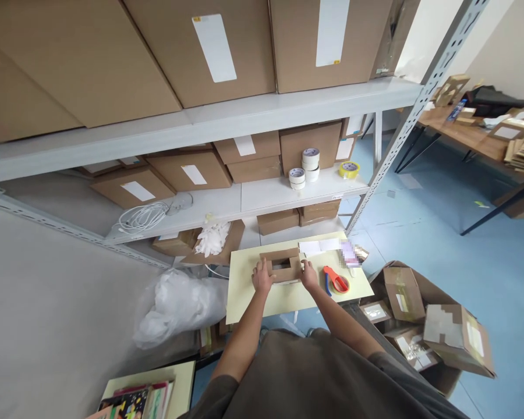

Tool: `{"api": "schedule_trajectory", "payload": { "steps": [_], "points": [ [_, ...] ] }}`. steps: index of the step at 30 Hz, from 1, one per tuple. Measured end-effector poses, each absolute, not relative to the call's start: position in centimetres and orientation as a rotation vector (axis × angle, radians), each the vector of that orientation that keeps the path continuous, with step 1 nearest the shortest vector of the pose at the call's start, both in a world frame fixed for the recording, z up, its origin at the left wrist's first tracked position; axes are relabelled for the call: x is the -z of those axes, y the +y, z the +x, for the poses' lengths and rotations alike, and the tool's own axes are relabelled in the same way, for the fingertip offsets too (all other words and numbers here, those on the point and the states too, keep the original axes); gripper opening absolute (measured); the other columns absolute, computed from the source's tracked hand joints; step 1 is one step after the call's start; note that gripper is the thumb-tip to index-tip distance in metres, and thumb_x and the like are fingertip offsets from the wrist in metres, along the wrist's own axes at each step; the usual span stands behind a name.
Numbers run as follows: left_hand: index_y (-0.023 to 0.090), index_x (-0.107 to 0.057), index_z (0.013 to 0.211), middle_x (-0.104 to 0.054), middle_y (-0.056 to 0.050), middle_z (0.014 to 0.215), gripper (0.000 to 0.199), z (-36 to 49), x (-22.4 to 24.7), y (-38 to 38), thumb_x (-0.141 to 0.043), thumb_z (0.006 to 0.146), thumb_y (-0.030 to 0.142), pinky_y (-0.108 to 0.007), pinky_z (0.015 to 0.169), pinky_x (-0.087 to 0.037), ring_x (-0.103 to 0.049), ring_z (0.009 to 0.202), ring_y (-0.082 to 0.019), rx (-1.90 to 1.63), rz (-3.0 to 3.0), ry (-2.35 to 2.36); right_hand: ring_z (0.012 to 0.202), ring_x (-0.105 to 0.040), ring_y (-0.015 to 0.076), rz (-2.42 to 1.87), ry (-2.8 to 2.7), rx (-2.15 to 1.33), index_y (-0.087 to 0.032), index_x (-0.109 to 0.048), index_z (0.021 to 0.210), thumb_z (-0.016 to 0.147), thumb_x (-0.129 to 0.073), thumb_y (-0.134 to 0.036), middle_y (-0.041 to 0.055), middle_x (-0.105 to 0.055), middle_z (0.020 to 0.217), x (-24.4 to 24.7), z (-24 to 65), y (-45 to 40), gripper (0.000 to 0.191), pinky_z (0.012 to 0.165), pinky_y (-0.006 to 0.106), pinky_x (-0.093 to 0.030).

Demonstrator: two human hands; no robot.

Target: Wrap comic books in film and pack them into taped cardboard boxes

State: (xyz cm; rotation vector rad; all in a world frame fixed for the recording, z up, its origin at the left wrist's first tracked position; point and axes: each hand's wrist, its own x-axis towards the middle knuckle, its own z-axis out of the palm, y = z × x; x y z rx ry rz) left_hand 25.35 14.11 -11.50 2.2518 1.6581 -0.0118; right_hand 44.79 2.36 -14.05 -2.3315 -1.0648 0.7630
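A small brown cardboard box (283,274) sits on the pale yellow table (244,298), its flaps partly folded in around a dark opening at the centre. My left hand (262,277) grips the left side, fingers over the top flap. At the right edge, my right hand (308,274) holds the box with curled fingers. An orange-red tape dispenser (335,279) with a blue handle lies to the right of my right hand. White papers (318,246) and a blurred purple item (350,254) rest at the table's far right.
Metal shelving (227,116) with cartons stands beyond the table. White tape rolls (310,157), a yellow roll (349,169) and a coiled white cable (143,217) occupy its middle shelf. A big carton (441,381) of boxes stands right; a plastic bag (181,302) bulges left.
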Motion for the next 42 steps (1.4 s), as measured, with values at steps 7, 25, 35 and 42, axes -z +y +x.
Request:
{"api": "schedule_trajectory", "payload": {
  "steps": [7,25,35,42],
  "points": [
    [0.03,-0.028,0.167,-0.03,-0.015,0.173,0.102,27.7,9.9,17.0,-0.082,0.08,0.031,-0.052,0.127,-0.023,-0.016,0.162,-0.039,0.127,2.56,1.322,0.125,-0.064,0.0296,-2.444,-1.068,-0.826,-0.026,-0.033,0.164,0.094,-0.062,-0.027,0.0163,-0.053,0.151,13.7,45.2,3.4,0.076,0.091,0.033,-0.049],
    [0.019,-0.039,0.165,-0.033,-0.019,0.172,0.071,26.9,15.3,13.5,-0.057,0.099,0.039,-0.057,0.128,-0.024,-0.023,0.161,-0.041,0.425,2.578,1.165,0.143,-0.045,0.0307,-2.392,-1.189,-0.588,-0.023,-0.031,0.167,0.099,-0.054,-0.028,0.0148,-0.051,0.158,13.7,48.0,0.2,0.072,0.117,0.041,-0.038],
    [0.013,-0.033,0.166,-0.023,-0.021,0.175,0.071,29.2,16.5,13.2,-0.05,0.101,0.038,-0.055,0.128,-0.024,-0.018,0.163,-0.041,0.603,2.612,1.094,0.13,-0.058,0.0281,-2.594,-0.933,-0.54,-0.015,-0.06,0.143,0.102,-0.054,-0.033,0.0173,-0.064,0.139,17.0,56.2,-7.0,0.045,0.105,0.033,-0.046],
    [0.012,-0.028,0.168,-0.014,-0.019,0.177,0.075,28.4,16.8,14.3,-0.05,0.101,0.035,-0.053,0.13,-0.019,-0.01,0.164,-0.039,0.68,2.594,1.024,0.123,-0.065,0.0306,-2.585,-0.925,-1.004,-0.011,-0.066,0.131,0.096,-0.067,-0.048,0.0202,-0.07,0.132,20.5,53.6,-8.2,0.051,0.1,0.034,-0.049]
  ]
}}
